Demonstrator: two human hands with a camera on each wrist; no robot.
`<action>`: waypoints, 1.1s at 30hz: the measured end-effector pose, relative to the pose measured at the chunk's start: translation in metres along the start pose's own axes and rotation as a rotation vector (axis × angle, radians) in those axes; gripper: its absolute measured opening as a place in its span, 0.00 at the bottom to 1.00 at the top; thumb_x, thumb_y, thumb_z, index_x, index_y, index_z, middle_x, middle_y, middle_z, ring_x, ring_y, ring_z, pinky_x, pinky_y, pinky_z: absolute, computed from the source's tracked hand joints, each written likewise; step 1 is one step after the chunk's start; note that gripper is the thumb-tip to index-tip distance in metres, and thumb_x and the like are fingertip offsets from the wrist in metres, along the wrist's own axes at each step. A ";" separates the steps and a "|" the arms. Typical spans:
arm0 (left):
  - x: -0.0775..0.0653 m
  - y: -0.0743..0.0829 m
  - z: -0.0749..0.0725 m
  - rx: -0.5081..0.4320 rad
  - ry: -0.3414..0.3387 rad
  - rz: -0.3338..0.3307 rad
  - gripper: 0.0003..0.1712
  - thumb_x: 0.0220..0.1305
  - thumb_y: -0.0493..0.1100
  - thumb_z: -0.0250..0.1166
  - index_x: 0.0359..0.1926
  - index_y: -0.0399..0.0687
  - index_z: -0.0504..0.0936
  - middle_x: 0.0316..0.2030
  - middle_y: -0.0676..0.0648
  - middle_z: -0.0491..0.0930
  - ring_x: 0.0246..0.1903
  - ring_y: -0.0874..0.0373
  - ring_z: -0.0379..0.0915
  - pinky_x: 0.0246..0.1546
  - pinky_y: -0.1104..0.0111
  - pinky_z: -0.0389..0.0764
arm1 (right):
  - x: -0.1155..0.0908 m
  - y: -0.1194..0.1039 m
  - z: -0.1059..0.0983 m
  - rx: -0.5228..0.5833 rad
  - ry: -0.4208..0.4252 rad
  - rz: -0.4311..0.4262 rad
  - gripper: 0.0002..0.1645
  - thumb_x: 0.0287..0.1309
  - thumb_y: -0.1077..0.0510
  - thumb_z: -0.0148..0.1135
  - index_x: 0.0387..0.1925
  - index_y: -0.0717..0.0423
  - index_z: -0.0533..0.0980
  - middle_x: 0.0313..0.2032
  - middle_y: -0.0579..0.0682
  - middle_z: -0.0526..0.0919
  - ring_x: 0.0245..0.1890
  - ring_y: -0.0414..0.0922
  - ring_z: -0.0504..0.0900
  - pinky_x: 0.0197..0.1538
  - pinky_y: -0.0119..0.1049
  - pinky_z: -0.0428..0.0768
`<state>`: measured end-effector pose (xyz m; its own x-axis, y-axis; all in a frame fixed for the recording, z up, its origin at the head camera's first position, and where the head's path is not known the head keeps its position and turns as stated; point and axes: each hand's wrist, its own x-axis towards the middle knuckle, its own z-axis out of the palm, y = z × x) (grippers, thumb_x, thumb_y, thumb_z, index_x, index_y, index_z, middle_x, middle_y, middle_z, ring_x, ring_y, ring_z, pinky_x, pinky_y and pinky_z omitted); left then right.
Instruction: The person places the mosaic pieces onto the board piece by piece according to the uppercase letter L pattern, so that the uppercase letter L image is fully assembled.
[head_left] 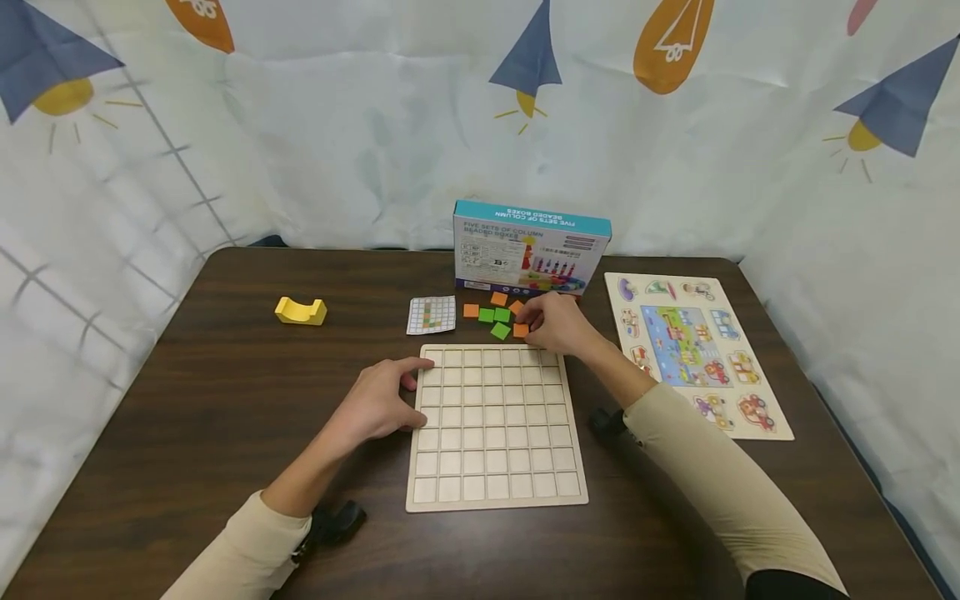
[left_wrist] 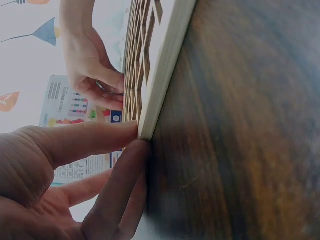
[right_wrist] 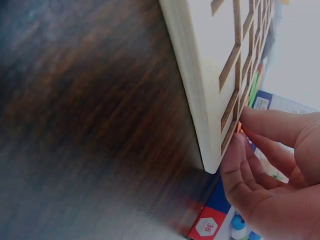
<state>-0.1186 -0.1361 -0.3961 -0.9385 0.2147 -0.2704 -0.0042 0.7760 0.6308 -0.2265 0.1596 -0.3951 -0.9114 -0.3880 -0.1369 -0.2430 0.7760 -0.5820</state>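
Observation:
A pale wooden grid board (head_left: 497, 425) with square recesses lies flat on the table. My left hand (head_left: 378, 398) rests at its left edge, thumb and forefinger stretched out and apart, their tips touching the rim. Beyond the board's far edge, my right hand (head_left: 558, 323) pinches an orange square tile (head_left: 521, 331) between thumb and fingers; a sliver of orange shows there in the right wrist view. Beside it lie three green tiles (head_left: 502, 315) and other orange tiles (head_left: 471, 311). A small card (head_left: 431, 315) printed with a coloured grid pattern sits left of the tiles.
Behind the tiles stands a toy box (head_left: 532, 250). To the right lies a picture puzzle board (head_left: 686, 342), partly beneath my right forearm. A yellow curved block (head_left: 301, 312) sits at the back left of the dark wooden table (head_left: 225, 417). Printed cloth hangs behind.

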 end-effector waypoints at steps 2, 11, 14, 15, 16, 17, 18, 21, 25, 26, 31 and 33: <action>0.000 0.001 0.000 -0.009 0.001 -0.013 0.45 0.43 0.33 0.79 0.68 0.51 0.79 0.45 0.43 0.79 0.40 0.48 0.72 0.27 0.66 0.77 | 0.000 0.000 0.000 0.001 0.001 0.012 0.15 0.57 0.65 0.73 0.47 0.57 0.87 0.45 0.53 0.90 0.42 0.48 0.87 0.52 0.45 0.86; -0.002 0.004 0.001 -0.056 0.005 -0.039 0.46 0.43 0.31 0.77 0.68 0.50 0.79 0.47 0.41 0.80 0.35 0.48 0.73 0.23 0.66 0.77 | 0.000 -0.001 -0.001 0.026 0.022 0.042 0.14 0.57 0.66 0.72 0.46 0.58 0.88 0.42 0.53 0.90 0.40 0.47 0.87 0.48 0.42 0.87; -0.002 0.004 0.001 -0.065 0.008 -0.048 0.46 0.43 0.30 0.77 0.68 0.51 0.79 0.47 0.40 0.80 0.34 0.49 0.73 0.23 0.66 0.77 | 0.000 -0.001 -0.001 0.037 0.032 0.053 0.13 0.56 0.67 0.73 0.45 0.58 0.88 0.41 0.53 0.91 0.39 0.47 0.87 0.47 0.42 0.87; -0.002 0.004 0.001 -0.068 0.009 -0.051 0.46 0.43 0.30 0.76 0.69 0.51 0.79 0.48 0.40 0.80 0.34 0.49 0.73 0.23 0.67 0.77 | 0.001 -0.001 -0.001 0.040 0.034 0.055 0.13 0.56 0.67 0.73 0.44 0.58 0.88 0.41 0.53 0.91 0.38 0.47 0.87 0.47 0.42 0.87; -0.001 0.004 0.002 -0.068 0.010 -0.054 0.46 0.43 0.30 0.76 0.68 0.51 0.79 0.47 0.40 0.80 0.34 0.49 0.73 0.23 0.67 0.77 | 0.001 -0.001 -0.002 0.044 0.032 0.061 0.13 0.55 0.67 0.73 0.44 0.58 0.88 0.40 0.54 0.91 0.38 0.47 0.87 0.47 0.42 0.87; -0.002 0.004 0.002 -0.071 0.008 -0.056 0.46 0.43 0.30 0.75 0.69 0.50 0.79 0.48 0.40 0.80 0.34 0.49 0.73 0.23 0.67 0.77 | 0.001 -0.001 -0.002 0.048 0.031 0.065 0.14 0.55 0.67 0.73 0.44 0.58 0.88 0.40 0.54 0.91 0.38 0.47 0.87 0.47 0.42 0.87; -0.001 0.004 0.002 -0.074 0.009 -0.060 0.46 0.42 0.29 0.75 0.69 0.51 0.79 0.47 0.40 0.80 0.34 0.49 0.73 0.23 0.67 0.76 | 0.000 -0.002 -0.002 0.052 0.030 0.071 0.14 0.55 0.67 0.73 0.45 0.58 0.88 0.40 0.54 0.90 0.38 0.47 0.86 0.47 0.42 0.87; -0.001 0.004 0.002 -0.082 0.010 -0.064 0.46 0.42 0.29 0.73 0.68 0.50 0.79 0.47 0.40 0.80 0.34 0.50 0.73 0.23 0.68 0.76 | -0.002 -0.003 -0.003 0.062 0.035 0.082 0.15 0.55 0.67 0.72 0.46 0.58 0.88 0.41 0.53 0.91 0.39 0.47 0.87 0.47 0.42 0.87; -0.001 0.003 0.002 -0.093 0.015 -0.065 0.46 0.42 0.29 0.73 0.68 0.50 0.79 0.47 0.40 0.80 0.30 0.52 0.76 0.24 0.68 0.77 | -0.005 -0.005 -0.004 0.075 0.054 0.081 0.16 0.55 0.66 0.72 0.46 0.56 0.88 0.42 0.52 0.91 0.40 0.46 0.87 0.46 0.41 0.87; -0.001 0.003 0.002 -0.092 0.017 -0.062 0.46 0.42 0.29 0.73 0.68 0.49 0.79 0.47 0.40 0.80 0.31 0.52 0.76 0.24 0.68 0.77 | -0.006 -0.005 -0.004 0.079 0.057 0.081 0.15 0.55 0.66 0.72 0.46 0.56 0.88 0.42 0.51 0.91 0.40 0.46 0.87 0.45 0.41 0.87; -0.001 0.003 0.002 -0.080 0.020 -0.067 0.47 0.42 0.29 0.74 0.69 0.50 0.78 0.47 0.40 0.81 0.38 0.49 0.75 0.27 0.68 0.77 | -0.010 -0.011 -0.003 0.115 0.065 0.087 0.15 0.54 0.65 0.74 0.45 0.54 0.89 0.40 0.50 0.91 0.39 0.46 0.87 0.44 0.42 0.87; -0.001 0.003 0.002 -0.078 0.018 -0.072 0.47 0.43 0.29 0.75 0.69 0.50 0.78 0.47 0.40 0.81 0.39 0.48 0.75 0.27 0.68 0.77 | -0.013 -0.014 -0.002 0.135 0.060 0.092 0.14 0.53 0.66 0.74 0.44 0.54 0.89 0.39 0.51 0.91 0.38 0.46 0.87 0.45 0.42 0.87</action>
<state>-0.1166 -0.1329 -0.3953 -0.9407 0.1492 -0.3047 -0.0981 0.7402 0.6652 -0.2119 0.1545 -0.3835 -0.9470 -0.2848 -0.1487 -0.1145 0.7316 -0.6721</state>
